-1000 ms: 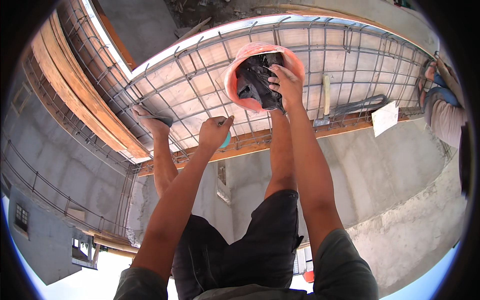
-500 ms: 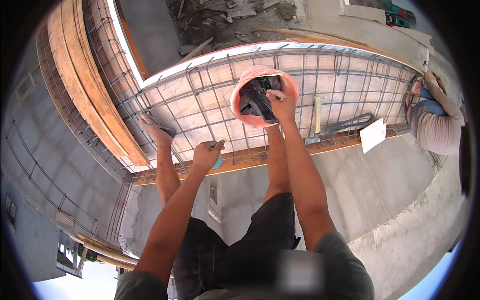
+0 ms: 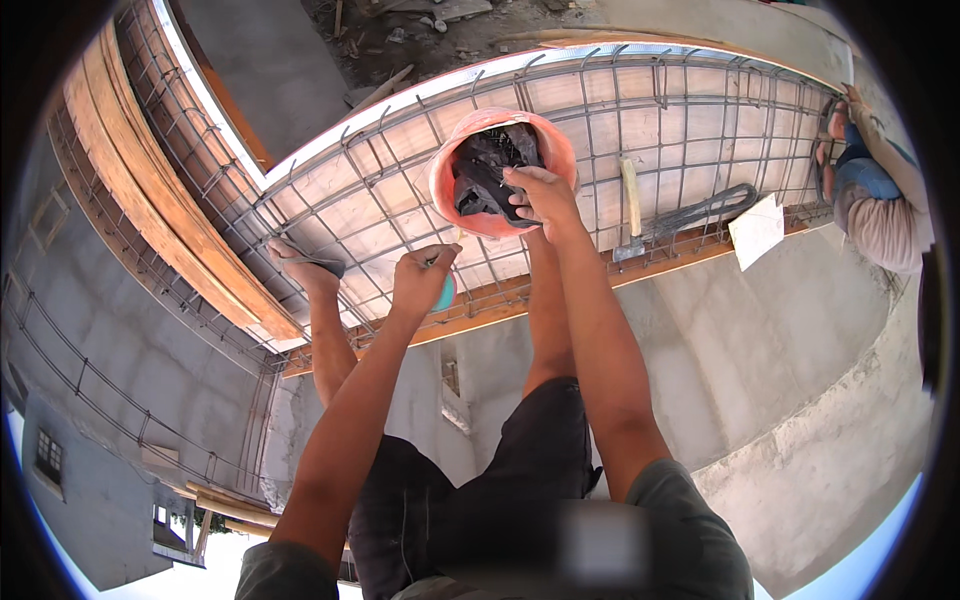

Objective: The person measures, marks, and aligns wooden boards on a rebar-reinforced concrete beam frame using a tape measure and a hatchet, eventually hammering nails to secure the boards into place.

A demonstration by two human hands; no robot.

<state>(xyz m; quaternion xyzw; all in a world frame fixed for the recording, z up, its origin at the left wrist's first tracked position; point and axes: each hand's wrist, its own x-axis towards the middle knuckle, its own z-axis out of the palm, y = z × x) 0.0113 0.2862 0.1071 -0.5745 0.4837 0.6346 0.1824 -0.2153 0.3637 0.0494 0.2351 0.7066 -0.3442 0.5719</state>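
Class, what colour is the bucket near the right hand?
The bucket is pinkish orange, clearest in the head view.

Bright, fairly even daylight. Sky (image 3: 225, 575) burnt out to white at lower left, pale blue at lower right. Hard glare on the white strip (image 3: 450, 80) along the boards' (image 3: 700, 125) far edge; the sheet (image 3: 757, 232) at their near edge, toward the right, also very pale. Deep shadow inside the bucket (image 3: 442, 185), faint sheen on its black plastic (image 3: 490, 165). My right hand (image 3: 545, 203) fairly crisp. Blurred patch over my lap. Planks (image 3: 160, 210) at left bowed; black surround, blue-violet fringe.
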